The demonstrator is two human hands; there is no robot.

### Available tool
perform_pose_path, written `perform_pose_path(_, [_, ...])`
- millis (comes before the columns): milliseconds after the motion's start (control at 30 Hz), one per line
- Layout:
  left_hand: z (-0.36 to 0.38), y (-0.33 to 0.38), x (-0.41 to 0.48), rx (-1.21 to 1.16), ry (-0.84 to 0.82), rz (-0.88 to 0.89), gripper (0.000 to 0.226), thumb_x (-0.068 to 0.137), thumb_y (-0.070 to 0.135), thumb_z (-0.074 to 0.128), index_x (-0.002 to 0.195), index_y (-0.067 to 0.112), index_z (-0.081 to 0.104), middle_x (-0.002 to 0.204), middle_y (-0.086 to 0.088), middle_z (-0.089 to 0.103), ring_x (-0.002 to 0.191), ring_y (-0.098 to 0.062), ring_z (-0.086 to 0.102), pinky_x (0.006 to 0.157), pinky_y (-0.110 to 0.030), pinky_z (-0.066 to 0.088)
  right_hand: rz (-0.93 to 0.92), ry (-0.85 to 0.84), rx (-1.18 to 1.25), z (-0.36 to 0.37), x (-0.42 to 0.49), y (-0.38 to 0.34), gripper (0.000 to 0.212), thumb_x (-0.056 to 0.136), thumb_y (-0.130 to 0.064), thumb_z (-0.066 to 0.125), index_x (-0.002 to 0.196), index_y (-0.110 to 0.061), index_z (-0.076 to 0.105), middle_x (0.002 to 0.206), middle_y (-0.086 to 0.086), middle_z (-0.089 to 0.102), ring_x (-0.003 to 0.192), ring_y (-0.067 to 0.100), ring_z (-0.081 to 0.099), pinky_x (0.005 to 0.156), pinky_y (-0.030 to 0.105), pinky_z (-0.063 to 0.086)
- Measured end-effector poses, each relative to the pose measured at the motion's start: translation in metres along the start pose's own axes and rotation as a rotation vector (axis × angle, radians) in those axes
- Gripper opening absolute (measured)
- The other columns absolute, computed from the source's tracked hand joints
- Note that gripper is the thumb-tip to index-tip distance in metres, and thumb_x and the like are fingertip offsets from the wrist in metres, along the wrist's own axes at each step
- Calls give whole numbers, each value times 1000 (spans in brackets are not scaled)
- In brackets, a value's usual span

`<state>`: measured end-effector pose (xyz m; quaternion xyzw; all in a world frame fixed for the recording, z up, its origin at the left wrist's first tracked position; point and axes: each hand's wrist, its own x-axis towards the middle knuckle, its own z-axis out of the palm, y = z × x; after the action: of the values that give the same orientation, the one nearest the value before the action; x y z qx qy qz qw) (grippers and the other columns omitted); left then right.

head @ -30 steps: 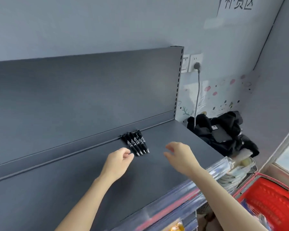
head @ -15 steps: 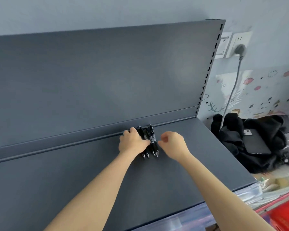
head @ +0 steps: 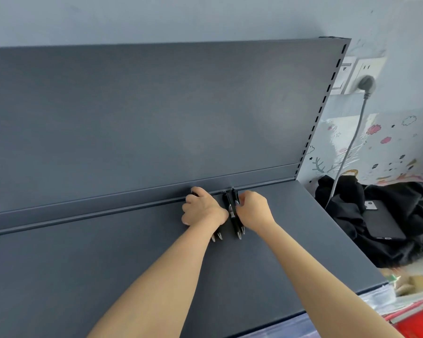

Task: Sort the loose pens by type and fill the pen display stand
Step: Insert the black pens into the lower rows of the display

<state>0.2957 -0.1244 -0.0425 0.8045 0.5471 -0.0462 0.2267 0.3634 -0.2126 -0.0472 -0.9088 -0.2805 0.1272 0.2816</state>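
Several black pens (head: 233,212) with silver tips lie side by side on a dark grey shelf (head: 108,264), their top ends against the back ledge. My left hand (head: 202,208) lies over the left pens with curled fingers; two silver tips stick out below its wrist. My right hand (head: 253,211) touches the right side of the bunch, fingers curled at the pens' upper ends. Two pens show in the gap between my hands. No pen display stand is in view.
The shelf's upright back panel (head: 156,113) rises behind the pens. To the right lie black clothing with a phone (head: 376,220), a wall socket with a grey cable (head: 365,84), and a red basket (head: 415,323) at the lower right.
Both hands reached forward from the shelf front to the pens and closed in on the bunch from either side. The pens now lie straighter, tips toward me. The camera moved closer.
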Motion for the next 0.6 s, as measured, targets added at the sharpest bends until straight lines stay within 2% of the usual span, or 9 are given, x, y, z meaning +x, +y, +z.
perform_pose_path(100, [2, -8, 1, 13, 44, 49, 95, 83, 25, 67, 149, 7, 2, 140, -16, 33, 118, -30, 45, 73, -35, 43, 0, 13, 11, 1, 2, 3, 33, 82, -1, 45, 61, -14, 24, 59, 1, 32, 61, 23, 28, 47, 28, 22])
perform_pose_path(167, [0, -20, 4, 26, 70, 99, 82, 86, 14, 63, 147, 2, 9, 136, -18, 39, 114, -33, 52, 74, -36, 46, 10, -5, 14, 1, 2, 2, 34, 82, -2, 47, 61, -14, 24, 59, 1, 31, 60, 23, 28, 47, 28, 21])
perform_pose_path(267, [-9, -40, 6, -4, 105, 192, 39, 88, 1, 52, 123, -1, 36, 118, -17, 53, 102, -33, 58, 71, -37, 46, 30, -50, 4, 4, 2, -6, 33, 83, -11, 55, 63, -14, 29, 63, 1, 39, 59, 20, 35, 46, 26, 26])
perform_pose_path(333, [-15, -51, 8, -108, 92, 228, 19, 88, -3, 45, 105, 2, 39, 99, -14, 55, 86, -32, 57, 64, -35, 42, 34, -63, -38, 8, 1, -11, 31, 81, -12, 57, 64, -12, 31, 72, 4, 44, 65, 24, 41, 48, 25, 29])
perform_pose_path(467, [-23, -67, 9, -513, 4, 216, 11, 87, 2, 42, 85, 8, 34, 83, -12, 51, 65, -27, 55, 54, -31, 39, 21, -77, -187, 16, -3, -19, 28, 80, -5, 53, 64, -12, 31, 89, 11, 47, 76, 29, 43, 45, 24, 25])
perform_pose_path(533, [-27, -74, 2, -688, -59, 193, 13, 87, 4, 47, 85, 10, 35, 74, -8, 47, 54, -20, 44, 46, -26, 33, 9, -98, -251, 18, -6, -23, 25, 82, -2, 51, 66, -11, 34, 85, 9, 49, 74, 29, 45, 45, 24, 27])
perform_pose_path(600, [-31, -83, -6, -795, -95, 167, 12, 85, 6, 50, 87, 10, 39, 72, -6, 47, 51, -17, 40, 43, -24, 32, -9, -116, -285, 19, -11, -28, 20, 85, 1, 48, 71, -10, 39, 71, 4, 45, 63, 23, 46, 44, 24, 29])
